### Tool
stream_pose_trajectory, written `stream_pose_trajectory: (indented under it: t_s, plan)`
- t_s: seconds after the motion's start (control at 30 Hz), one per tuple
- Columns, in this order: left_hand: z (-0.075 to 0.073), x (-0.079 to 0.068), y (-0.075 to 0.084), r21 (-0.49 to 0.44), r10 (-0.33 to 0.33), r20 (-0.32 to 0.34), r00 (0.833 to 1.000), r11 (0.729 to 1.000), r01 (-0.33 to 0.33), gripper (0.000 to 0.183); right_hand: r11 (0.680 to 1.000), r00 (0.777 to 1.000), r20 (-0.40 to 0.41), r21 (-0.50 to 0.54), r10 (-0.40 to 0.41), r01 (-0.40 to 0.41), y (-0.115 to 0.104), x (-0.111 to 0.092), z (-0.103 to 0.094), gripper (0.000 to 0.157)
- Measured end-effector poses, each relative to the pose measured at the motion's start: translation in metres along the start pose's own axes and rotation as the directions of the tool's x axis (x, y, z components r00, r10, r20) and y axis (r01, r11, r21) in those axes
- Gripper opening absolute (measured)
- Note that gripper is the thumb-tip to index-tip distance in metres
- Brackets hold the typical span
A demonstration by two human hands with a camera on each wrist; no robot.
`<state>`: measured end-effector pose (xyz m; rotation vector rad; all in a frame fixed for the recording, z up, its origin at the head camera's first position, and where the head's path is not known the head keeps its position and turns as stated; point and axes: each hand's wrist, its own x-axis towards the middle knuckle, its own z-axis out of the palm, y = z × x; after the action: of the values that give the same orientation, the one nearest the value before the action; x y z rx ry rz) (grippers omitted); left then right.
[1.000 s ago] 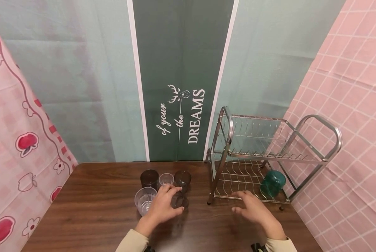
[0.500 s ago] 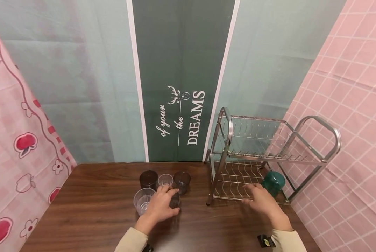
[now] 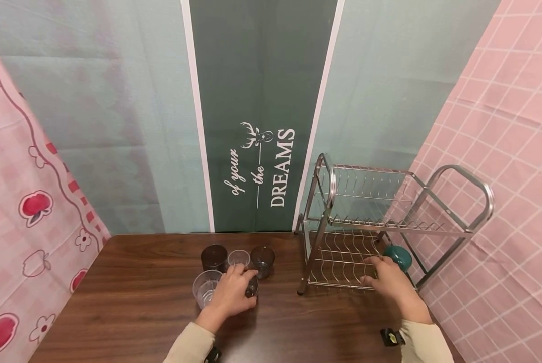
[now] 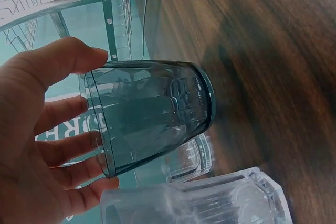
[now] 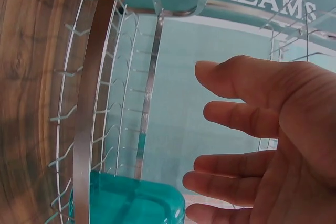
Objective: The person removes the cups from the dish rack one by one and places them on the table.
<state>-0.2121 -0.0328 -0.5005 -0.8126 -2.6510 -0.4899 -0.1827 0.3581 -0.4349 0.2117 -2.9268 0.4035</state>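
In the head view my left hand [image 3: 229, 292] is over a smoky grey drinking glass [image 4: 152, 111] that stands upright on the table. The left wrist view shows my thumb at one side of its rim and the fingers along the other side. A clear cup [image 4: 197, 203] stands right beside it. My right hand [image 3: 393, 287] is in front of the dish rack's lower shelf, near an upside-down teal cup [image 3: 399, 258]. Its fingers are spread and loosely bent in the right wrist view, with nothing between them and a gap to the teal cup [image 5: 139, 200].
A two-tier metal dish rack [image 3: 327, 217] stands at the table's right rear. Close to my left hand are a dark cup [image 3: 214, 258], a small clear cup [image 3: 238, 258] and another smoky glass [image 3: 262, 261]. A printed curtain [image 3: 257, 101] hangs behind the wooden table [image 3: 130, 302].
My right hand has moved right, toward the teal cup, and now partly covers it. My left hand and the smoky glass under it have shifted slightly left.
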Motion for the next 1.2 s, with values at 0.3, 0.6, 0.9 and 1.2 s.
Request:
stream_pose_trajectory:
  t_s: [0.3,0.6,0.9,1.2]
  plan:
    - [0.001,0.004,-0.003,0.025,-0.021,0.014,1.0,0.999,0.021,0.056,0.996,0.996,-0.007,-0.033,0.084,-0.085,0.015,0.002,0.0,0.049]
    - [0.004,0.007,-0.005,0.05,-0.012,-0.012,1.0,0.999,0.012,0.057,0.993,0.995,-0.063,-0.081,0.08,-0.085,0.03,0.006,-0.003,0.05]
    - [0.008,0.009,-0.01,0.061,-0.024,-0.024,0.999,0.998,0.025,0.056,0.983,0.986,-0.058,-0.089,0.155,-0.159,0.05,0.009,-0.001,0.05]
    - [0.007,0.009,-0.013,0.023,-0.029,0.024,0.999,0.999,0.029,0.054,0.981,0.984,-0.051,-0.076,0.173,-0.177,0.068,0.01,-0.001,0.059]
